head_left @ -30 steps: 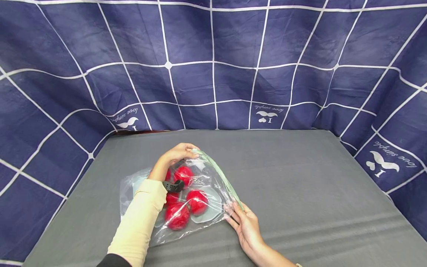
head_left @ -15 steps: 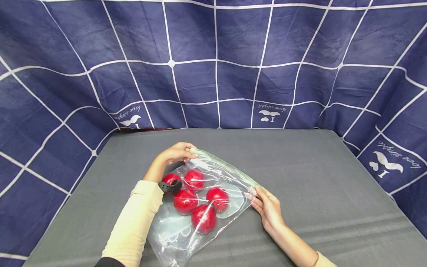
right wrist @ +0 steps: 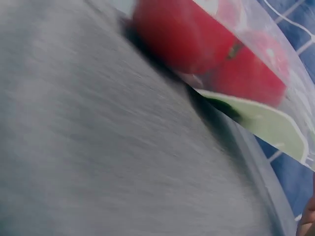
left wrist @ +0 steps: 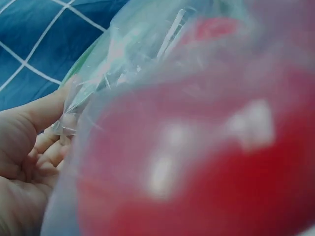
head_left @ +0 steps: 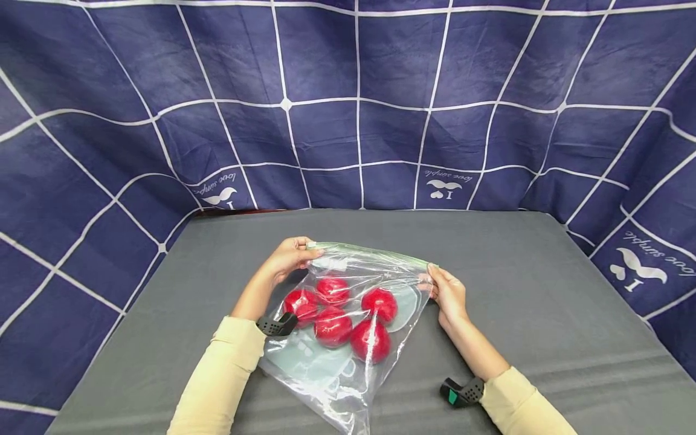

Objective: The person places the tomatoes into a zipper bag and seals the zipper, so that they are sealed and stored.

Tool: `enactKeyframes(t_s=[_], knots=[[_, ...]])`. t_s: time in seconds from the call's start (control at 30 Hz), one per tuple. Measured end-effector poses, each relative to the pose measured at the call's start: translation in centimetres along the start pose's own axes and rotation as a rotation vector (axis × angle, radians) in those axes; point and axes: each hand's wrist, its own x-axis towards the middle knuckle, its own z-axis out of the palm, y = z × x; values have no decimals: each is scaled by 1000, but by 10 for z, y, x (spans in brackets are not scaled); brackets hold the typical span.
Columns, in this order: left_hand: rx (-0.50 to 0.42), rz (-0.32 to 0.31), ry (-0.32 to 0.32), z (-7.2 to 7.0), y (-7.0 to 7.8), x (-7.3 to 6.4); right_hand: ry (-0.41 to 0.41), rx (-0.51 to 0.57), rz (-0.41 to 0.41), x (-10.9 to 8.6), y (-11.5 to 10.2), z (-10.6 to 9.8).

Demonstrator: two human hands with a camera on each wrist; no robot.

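A clear plastic zip bag [head_left: 350, 396] with a green zip strip [head_left: 375, 251] hangs between both hands over the table. Several round red fruits [head_left: 333, 327] lie inside it; one shows a small stem hollow in the right wrist view. Pale printed shapes mark the bag's film. My left hand [head_left: 288, 258] pinches the upper left corner at the strip's end, thumb on the near side. At the upper right corner, my right hand [head_left: 448, 293] pinches the other end. Whether the zip is sealed cannot be told. A blurred red fruit [left wrist: 197, 162] fills much of the left wrist view.
The table [head_left: 522, 314] has a grey cloth cover. Behind and beside it hangs a dark blue curtain [head_left: 391, 72] with a white grid. Dark wrist straps [head_left: 277, 324] sit on both forearms.
My right hand has moved up and right, from lower on the strip to its right end. The strip has swung nearly level, and the bag with its fruits has shifted right and hangs spread out.
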Motion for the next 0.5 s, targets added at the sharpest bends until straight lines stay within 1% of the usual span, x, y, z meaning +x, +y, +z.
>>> enactKeyframes(t_s=[0.13, 0.23, 0.33, 0.5], knots=[[-38, -3, 69, 4, -1, -10, -30, -91, -5, 17, -7, 4], [-67, 4, 96, 7, -3, -17, -49, -149, 3, 29, -11, 7], [-100, 3, 109, 11, -5, -23, -75, -168, 5, 39, -14, 9], [-129, -21, 113, 17, -11, -34, -107, -201, -20, 54, -18, 13]])
